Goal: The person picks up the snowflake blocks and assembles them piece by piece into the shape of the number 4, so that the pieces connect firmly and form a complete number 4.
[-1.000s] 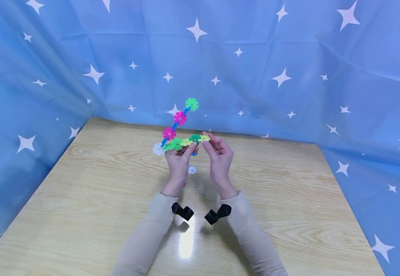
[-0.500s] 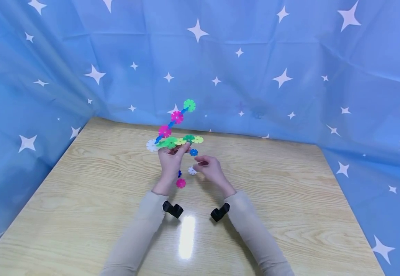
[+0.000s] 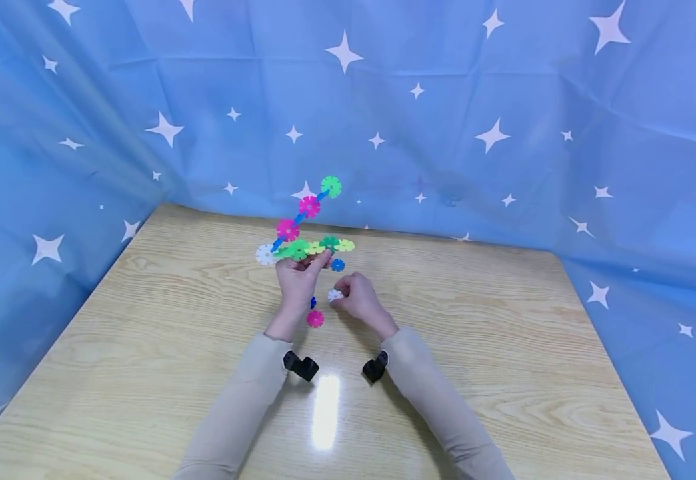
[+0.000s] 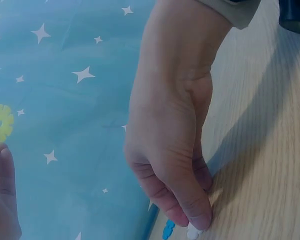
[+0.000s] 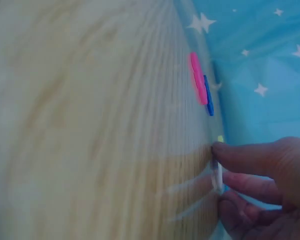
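Note:
My left hand point(image 3: 297, 283) pinches a chain of interlocking snowflake discs, raised above the table. One run of the chain goes through light green discs point(image 3: 299, 250), dark green and yellow. From the white disc at its left end, another run of pink and blue discs slants up to a green disc point(image 3: 331, 187). My right hand point(image 3: 361, 299) is low over the table and pinches a loose white snowflake disc point(image 3: 335, 295) by its edges. In the right wrist view, thumb and fingers lie on either side of that white disc point(image 5: 218, 177).
A loose blue disc point(image 3: 338, 265) lies behind the white one. Nearer me are a pink disc point(image 3: 315, 319) and a dark blue disc point(image 3: 313, 303), partly covered by my left hand. A blue star-patterned curtain point(image 3: 420, 133) stands behind the wooden table point(image 3: 504, 347).
My right hand has let go of the chain's yellow end and moved down to the white disc. The left hand, still holding the chain, has shifted slightly left.

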`<state>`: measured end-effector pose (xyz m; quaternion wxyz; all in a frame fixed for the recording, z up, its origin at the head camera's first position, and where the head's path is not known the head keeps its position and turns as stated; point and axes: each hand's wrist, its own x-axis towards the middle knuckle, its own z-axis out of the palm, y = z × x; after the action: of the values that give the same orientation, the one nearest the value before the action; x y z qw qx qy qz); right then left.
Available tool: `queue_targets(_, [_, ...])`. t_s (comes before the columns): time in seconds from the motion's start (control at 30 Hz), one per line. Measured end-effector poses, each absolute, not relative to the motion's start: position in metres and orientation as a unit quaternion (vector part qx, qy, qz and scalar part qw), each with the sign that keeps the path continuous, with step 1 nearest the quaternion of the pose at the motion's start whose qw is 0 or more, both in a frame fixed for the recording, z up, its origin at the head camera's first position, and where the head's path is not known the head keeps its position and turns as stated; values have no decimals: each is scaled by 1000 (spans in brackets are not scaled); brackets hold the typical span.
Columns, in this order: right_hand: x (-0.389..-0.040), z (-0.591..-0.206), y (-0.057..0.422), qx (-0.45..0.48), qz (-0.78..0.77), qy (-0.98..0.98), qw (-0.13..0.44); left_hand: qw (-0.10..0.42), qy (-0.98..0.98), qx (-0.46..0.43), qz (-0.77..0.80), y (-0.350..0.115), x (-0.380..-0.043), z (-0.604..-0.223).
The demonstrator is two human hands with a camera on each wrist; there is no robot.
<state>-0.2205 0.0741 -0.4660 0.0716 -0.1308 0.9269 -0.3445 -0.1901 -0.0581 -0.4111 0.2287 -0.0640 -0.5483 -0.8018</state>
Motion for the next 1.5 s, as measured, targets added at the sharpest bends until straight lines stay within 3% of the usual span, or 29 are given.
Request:
queue_targets(0.27, [-225,-464,74,-132,-324,933,83,237,-543,-66,-803,-59,-191,-412])
queue_targets(0.77, [-219,-452,100,-93,-455,882,77,251,-539,-81,-800,-59,-192,-413])
queue_targets(0.93, [-214,-429,108,-72,-554,829,34,242,-532,-83,-807,-58,-191,-414])
queue_targets(1.23, [-210,-406,115,-91,-710,691,-99,231,-539,-75,-807,-56,-190,-415])
queue_targets(1.5, [-203,-393,114,-144,-727,657,-135,222,-541,-74,-808,-54,-189,-418])
